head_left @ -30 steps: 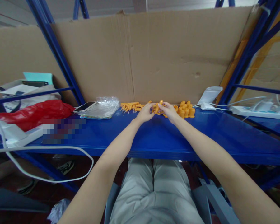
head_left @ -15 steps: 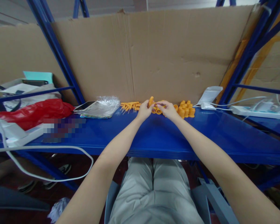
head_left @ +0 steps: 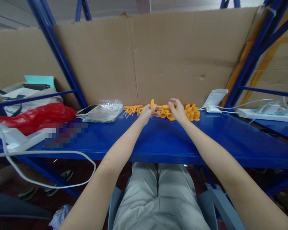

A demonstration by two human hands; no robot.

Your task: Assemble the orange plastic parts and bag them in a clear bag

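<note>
My left hand (head_left: 147,114) is closed round an orange plastic piece (head_left: 152,103) with a crosswise handle that stands up above my fingers. An orange shaft reaches from it toward my right hand (head_left: 179,111). That hand has its fingers apart at the shaft's far end; whether the thumb touches it I cannot tell. To the left of my hands lie several orange corkscrews (head_left: 133,109) with bare metal spirals. Orange round hollow parts (head_left: 163,114) lie behind and between the hands. Several orange stepped caps (head_left: 193,112) are grouped just right of my right hand.
A clear plastic bag (head_left: 109,111) and a phone (head_left: 87,110) lie left on the blue table (head_left: 163,140). Farther left are a red bag (head_left: 40,118) and a white power strip (head_left: 31,140) with a looping cable. Cardboard (head_left: 170,57) stands behind; white cables (head_left: 225,108) run at right.
My right hand has moved slightly right and its fingers have spread. The orange shaft between my hands now shows, and the handle in my left hand has shifted a little left.
</note>
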